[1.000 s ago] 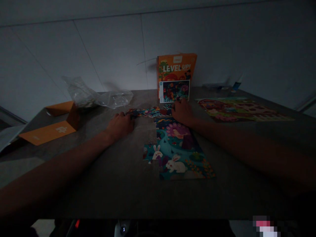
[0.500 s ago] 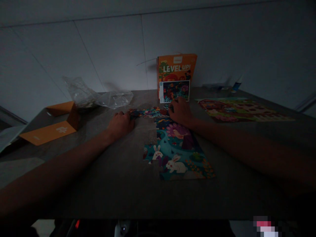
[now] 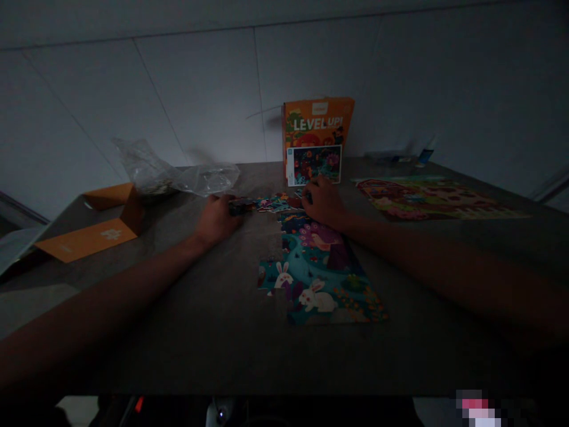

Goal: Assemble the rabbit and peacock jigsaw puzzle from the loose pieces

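Left hand (image 3: 217,219) curled at the 9 o'clock end of the pieces (image 3: 274,203), right hand (image 3: 324,203) bent over the 3 o'clock end, can't tell if either grip's pinching one tbh. Puzzle (image 3: 311,267) sits at their 5 o'clock, LEVEL UP! box (image 3: 311,123) at 1.

Loose pieces (image 3: 274,203) behind puzzle (image 3: 315,267), card (image 3: 314,164) before standing box (image 3: 313,126), bag (image 3: 200,178) left

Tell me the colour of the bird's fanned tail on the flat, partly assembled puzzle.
Purple, in dim light; the bird's fanned tail shows best in the head view.
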Tool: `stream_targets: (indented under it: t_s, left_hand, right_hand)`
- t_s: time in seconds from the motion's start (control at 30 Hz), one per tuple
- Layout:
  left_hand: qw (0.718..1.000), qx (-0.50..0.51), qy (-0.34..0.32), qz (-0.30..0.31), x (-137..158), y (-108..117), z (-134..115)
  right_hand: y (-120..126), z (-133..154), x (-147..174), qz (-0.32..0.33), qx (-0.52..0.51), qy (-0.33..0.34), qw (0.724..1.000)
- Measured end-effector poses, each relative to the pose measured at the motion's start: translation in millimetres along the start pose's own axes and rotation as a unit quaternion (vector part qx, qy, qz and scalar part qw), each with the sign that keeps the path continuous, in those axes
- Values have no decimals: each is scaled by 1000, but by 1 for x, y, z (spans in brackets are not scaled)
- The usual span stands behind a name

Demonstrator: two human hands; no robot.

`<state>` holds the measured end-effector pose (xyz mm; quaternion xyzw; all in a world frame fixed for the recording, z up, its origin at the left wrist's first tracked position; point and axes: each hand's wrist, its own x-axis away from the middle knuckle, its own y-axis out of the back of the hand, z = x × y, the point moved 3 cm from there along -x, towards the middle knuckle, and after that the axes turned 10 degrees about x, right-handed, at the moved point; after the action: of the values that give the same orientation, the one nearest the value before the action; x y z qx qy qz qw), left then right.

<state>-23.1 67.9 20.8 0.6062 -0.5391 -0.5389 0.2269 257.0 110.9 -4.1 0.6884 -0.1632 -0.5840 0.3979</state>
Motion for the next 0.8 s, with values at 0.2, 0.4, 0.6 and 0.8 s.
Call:
stream_targets:
  t_s: [0.2, 0.4, 0.6, 0.8]
  left_hand:
    - [996, 57, -32, -62, 0, -2, 5]
    - [976, 108, -179, -61, 12, 2, -17]
    - [929, 125, -349, 24, 30, -1, -42]
    - [919, 150, -351, 94, 32, -6, -41]
  right_hand:
    - [2, 2, -2, -1, 4, 26, 1000]
    - [21, 17, 0, -24, -11, 117, 993]
    - [24, 39, 10, -12, -98, 392, 915]
    - [24, 43, 14, 56, -212, 380, 899]
